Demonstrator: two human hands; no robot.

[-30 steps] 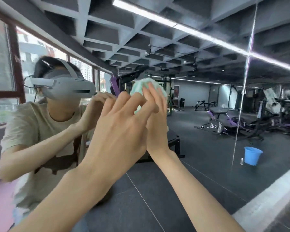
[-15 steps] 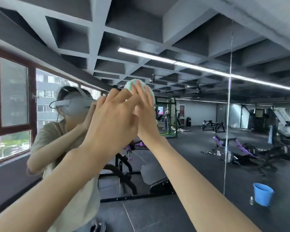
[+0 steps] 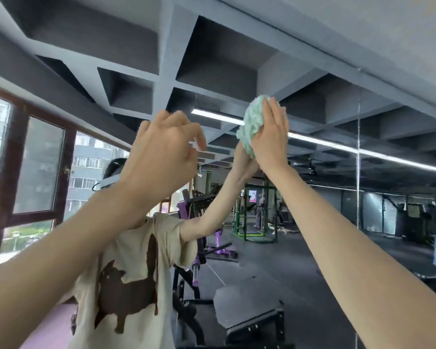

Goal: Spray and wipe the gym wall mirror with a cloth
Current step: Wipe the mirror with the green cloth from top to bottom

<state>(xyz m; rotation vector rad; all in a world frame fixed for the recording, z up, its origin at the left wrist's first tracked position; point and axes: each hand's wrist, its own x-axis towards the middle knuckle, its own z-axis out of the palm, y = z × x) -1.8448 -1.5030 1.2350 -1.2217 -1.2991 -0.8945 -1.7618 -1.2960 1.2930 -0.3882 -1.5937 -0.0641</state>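
A bunched pale green cloth (image 3: 252,124) is pressed high against the wall mirror (image 3: 325,152) by my right hand (image 3: 271,137), whose fingers lie straight over it. My left hand (image 3: 161,149) is raised to the left of the cloth, apart from it, fingers loosely curled and holding nothing. The mirror shows my reflection in a beige shirt, with the reflected arm meeting the cloth. No spray bottle is in view.
A vertical seam (image 3: 358,172) divides the mirror panels on the right. Windows (image 3: 38,167) line the left wall. Reflected in the glass are a black weight bench (image 3: 249,311), purple machines (image 3: 217,245) and a green rack (image 3: 257,217).
My right hand has carried the cloth up and to the right on the mirror. My left hand has come off the cloth and now hangs apart. The view has tilted upward.
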